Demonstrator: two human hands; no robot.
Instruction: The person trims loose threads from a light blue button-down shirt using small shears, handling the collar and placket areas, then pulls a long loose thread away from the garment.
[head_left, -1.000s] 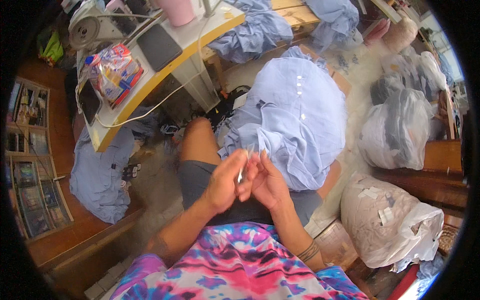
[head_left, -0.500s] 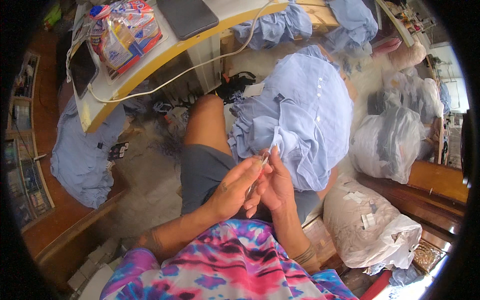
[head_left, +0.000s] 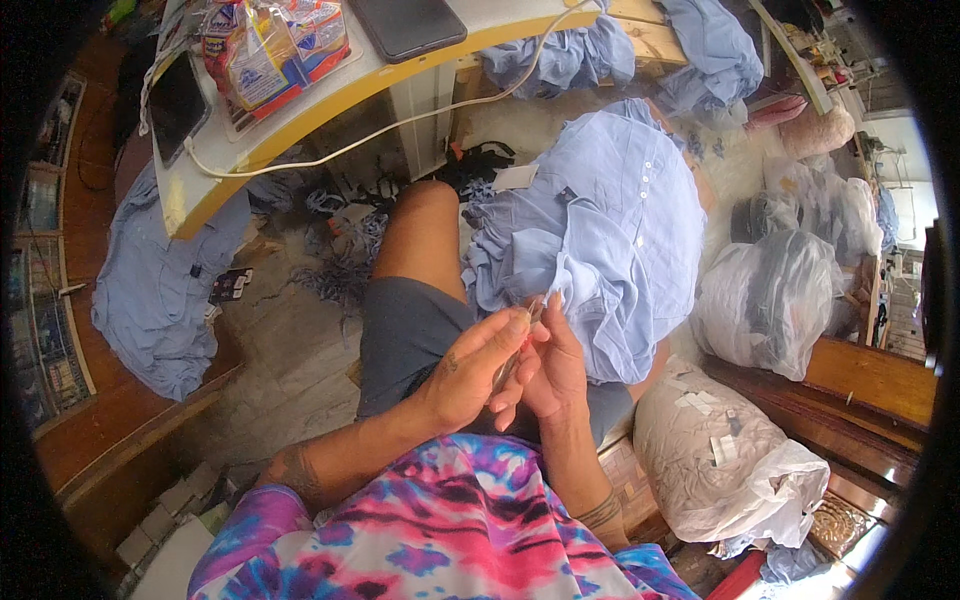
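A light blue buttoned garment [head_left: 615, 230] lies bunched over my lap and right thigh. At its near edge my two hands meet. My left hand [head_left: 470, 370] is closed, thumb and forefinger pinching a slim shiny tool [head_left: 537, 313] that looks like thread snips. Part of the tool is hidden behind the fingers. Beside it, my right hand [head_left: 557, 375] is closed too, thumb and forefinger holding a small fold of the blue garment close to the tool's tip. Its lower fingers curl near my left hand.
A yellow-edged table [head_left: 390, 85] at upper left bears a phone [head_left: 410, 25], a bread bag [head_left: 275, 60] and a white cable [head_left: 400, 125]. Another blue garment [head_left: 165, 290] drapes at left. Stuffed plastic bags [head_left: 765, 300] and a beige-filled sack [head_left: 710, 450] stand at right.
The whole view has shifted slightly. Both hands keep nearly the same grip at the garment's edge, with only small finger movement.
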